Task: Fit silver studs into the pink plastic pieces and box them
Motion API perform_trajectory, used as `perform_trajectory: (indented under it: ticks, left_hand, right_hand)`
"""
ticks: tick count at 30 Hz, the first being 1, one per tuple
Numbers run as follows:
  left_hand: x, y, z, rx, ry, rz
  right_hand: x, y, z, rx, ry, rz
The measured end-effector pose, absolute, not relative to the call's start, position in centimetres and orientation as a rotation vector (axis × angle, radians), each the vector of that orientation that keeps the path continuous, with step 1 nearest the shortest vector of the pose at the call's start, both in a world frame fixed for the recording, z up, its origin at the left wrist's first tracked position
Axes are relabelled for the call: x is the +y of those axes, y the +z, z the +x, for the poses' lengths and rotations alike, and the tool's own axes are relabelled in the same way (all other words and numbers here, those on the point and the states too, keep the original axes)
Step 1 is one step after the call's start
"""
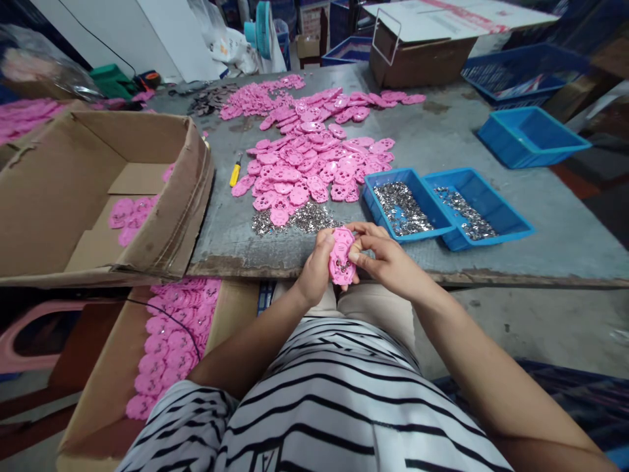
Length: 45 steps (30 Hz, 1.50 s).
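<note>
Fingers (354, 257) of both hands around a pink plate (341, 254), above a grey worktable (442, 151).

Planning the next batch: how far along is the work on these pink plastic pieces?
Done: pink pieces lie in the cardboard box below the table. In hand: left hand and right hand grip one pink piece. Left: a large pile on the table.
</note>
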<state>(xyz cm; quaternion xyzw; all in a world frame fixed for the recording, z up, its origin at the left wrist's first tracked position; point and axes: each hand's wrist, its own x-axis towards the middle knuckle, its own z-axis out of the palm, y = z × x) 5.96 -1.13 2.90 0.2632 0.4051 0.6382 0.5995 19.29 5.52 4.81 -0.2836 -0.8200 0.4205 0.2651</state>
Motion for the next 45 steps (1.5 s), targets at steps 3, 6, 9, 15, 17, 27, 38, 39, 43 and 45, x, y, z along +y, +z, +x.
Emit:
perform_trajectory:
  ticks: [3,6,9,15,17,27,38,39,43,45]
  left_hand:
    - [-1.1,2.8,6.0,0.934,1.466,0.614]
    - [-1.0,2.8,6.0,0.930,1.442,0.637]
    - [-0.9,3.0,6.0,0.926,1.417,0.651]
    - [-0.6,4.1,5.8,0.886,1.362,0.601]
    - [-0.6,4.3,5.8,0.880,1.351,0.577]
    - [-0.8,3.7,5.6,0.877,1.336,0.637]
    - [-1.1,3.7,4.9,0.973,1.292,0.814]
    - [-1.1,3.8,4.9,0.987,1.296,0.811]
    - [-1.1,4.1,4.9,1.004,1.311,0.807]
    - [-1.2,4.2,4.9,0.999,1.324,0.813]
  right_hand:
    - [5.5,4.8,19.3,-2.195,1.142,-0.780]
    - [5.5,4.7,19.2,-2.184,1.118,-0.797]
    - [5.5,4.8,19.2,-2.200,1.080,-0.798]
    - [5.9,4.9,19.2,-2.281,1.015,-0.759]
    - [6.1,5.0,19.2,-2.314,1.007,-0.753]
    - [5.9,4.6,19.2,-2.077,1.236,-0.865]
    - [4.7,4.5,18.7,-1.954,1.176,-0.841]
    - [4.6,4.5,18.7,-1.946,1.175,-0.840]
    - [4.2,4.5,18.5,-1.836,1.240,-0.831]
    - [4.1,4.5,18.5,-1.737,1.253,-0.833]
